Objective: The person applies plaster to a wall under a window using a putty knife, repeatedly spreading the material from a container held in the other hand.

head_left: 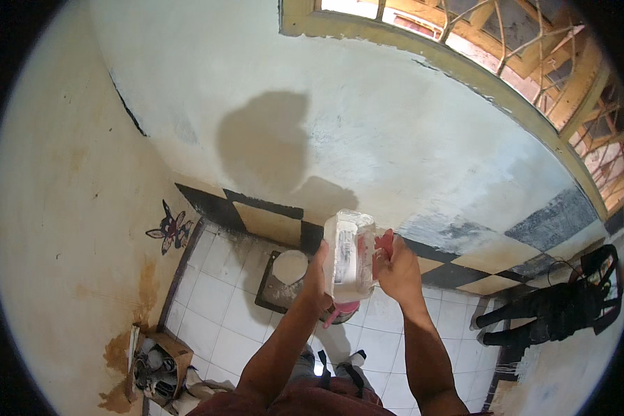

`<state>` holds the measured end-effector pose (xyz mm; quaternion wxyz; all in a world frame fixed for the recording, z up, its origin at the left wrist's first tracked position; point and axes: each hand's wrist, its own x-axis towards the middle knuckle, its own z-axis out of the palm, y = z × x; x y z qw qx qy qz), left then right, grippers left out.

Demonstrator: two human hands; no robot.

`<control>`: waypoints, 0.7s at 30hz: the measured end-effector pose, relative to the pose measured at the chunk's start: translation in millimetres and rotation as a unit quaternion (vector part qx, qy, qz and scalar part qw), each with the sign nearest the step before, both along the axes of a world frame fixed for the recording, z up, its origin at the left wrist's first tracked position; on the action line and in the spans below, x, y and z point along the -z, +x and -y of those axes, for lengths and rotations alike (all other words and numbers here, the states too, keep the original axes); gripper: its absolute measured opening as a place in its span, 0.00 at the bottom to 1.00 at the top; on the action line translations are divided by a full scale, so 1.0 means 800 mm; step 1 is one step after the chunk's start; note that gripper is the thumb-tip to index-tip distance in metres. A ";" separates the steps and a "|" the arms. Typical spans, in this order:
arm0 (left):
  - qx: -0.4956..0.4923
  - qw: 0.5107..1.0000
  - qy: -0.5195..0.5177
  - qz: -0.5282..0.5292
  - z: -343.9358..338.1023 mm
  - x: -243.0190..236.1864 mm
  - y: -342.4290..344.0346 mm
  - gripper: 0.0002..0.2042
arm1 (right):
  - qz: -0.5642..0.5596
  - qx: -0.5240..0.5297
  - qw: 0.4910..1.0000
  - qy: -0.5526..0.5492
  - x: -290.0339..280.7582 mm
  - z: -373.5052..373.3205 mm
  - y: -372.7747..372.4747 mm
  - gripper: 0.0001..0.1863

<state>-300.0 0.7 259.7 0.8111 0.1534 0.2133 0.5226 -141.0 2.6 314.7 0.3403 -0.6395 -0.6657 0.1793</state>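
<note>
My left hand (pixel 317 279) is closed on the side of a translucent plastic tub (pixel 331 253), held up in front of me and tilted. White paste (pixel 353 225) coats its inside and rim. In my right hand (pixel 401 274), the fingers grip a red plastic scraper (pixel 383 244) at the tub's right side. Part of its red blade seems to show inside the tub, but my fingers and the tub wall hide much of it.
Below the tub are a pink-handled item (pixel 341 310) and a dark square board (pixel 269 286) with a round whitish lid-like thing (pixel 290 266). Ahead stands a patched wall (pixel 395 125) under a grilled window (pixel 506 41). A cardboard box (pixel 177 353) sits lower left; another person (pixel 555 308) is at right.
</note>
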 end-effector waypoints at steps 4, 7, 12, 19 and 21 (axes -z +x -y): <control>0.028 0.999 0.011 0.033 -0.001 -0.013 -0.008 0.28 | -0.090 0.010 0.996 -0.016 -0.002 0.000 0.005 0.08; 0.053 0.995 -0.025 0.078 -0.012 -0.002 -0.015 0.28 | -0.117 0.003 0.993 0.000 -0.012 0.002 -0.003 0.07; 0.050 0.999 0.002 0.018 -0.016 -0.009 -0.019 0.29 | -0.125 0.005 0.992 -0.019 -0.009 0.001 -0.003 0.08; 0.060 0.996 -0.027 -0.056 -0.018 -0.043 -0.008 0.30 | -0.166 0.025 0.986 -0.024 0.008 -0.011 0.018 0.08; 0.068 0.996 -0.027 -0.045 -0.022 -0.045 -0.003 0.30 | -0.229 0.029 0.971 -0.053 -0.003 -0.009 0.022 0.07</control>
